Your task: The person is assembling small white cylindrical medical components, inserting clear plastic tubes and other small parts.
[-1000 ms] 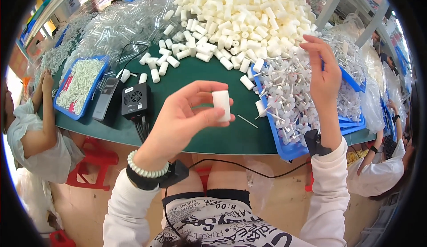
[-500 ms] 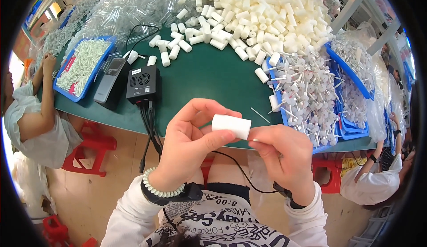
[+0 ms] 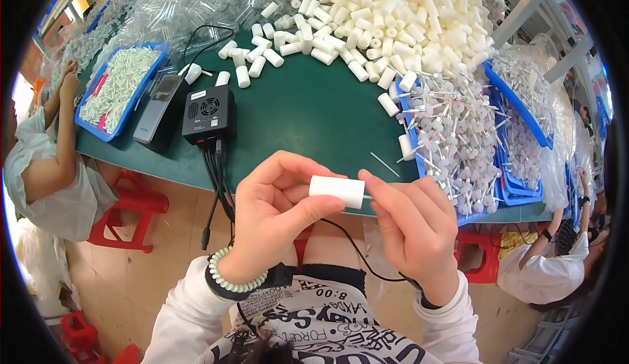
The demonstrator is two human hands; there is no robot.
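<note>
Right now, the grip of the left hand (image 3: 270,210) is clamped on a white roll (image 3: 337,191). I see the roll up in the air, on its side, near the front edge of the bench (image 3: 308,115). I think it is held that way so its flat end faces the right hand (image 3: 419,223). That hand's grip looks pinched together on a thin stick (image 3: 369,197), and a bit shows by the roll's end. I can't tell how far in it goes. A big pile of rolls (image 3: 393,17) sits at the back and a blue tray (image 3: 411,128) sits to the right, maybe for easy reaching. One loose rod (image 3: 384,165) lies near the tray. As for writing, I see a pale sticker (image 3: 197,95) on the black box (image 3: 208,118), too small to read, and lots of dark letters on the shirt (image 3: 314,325).
</note>
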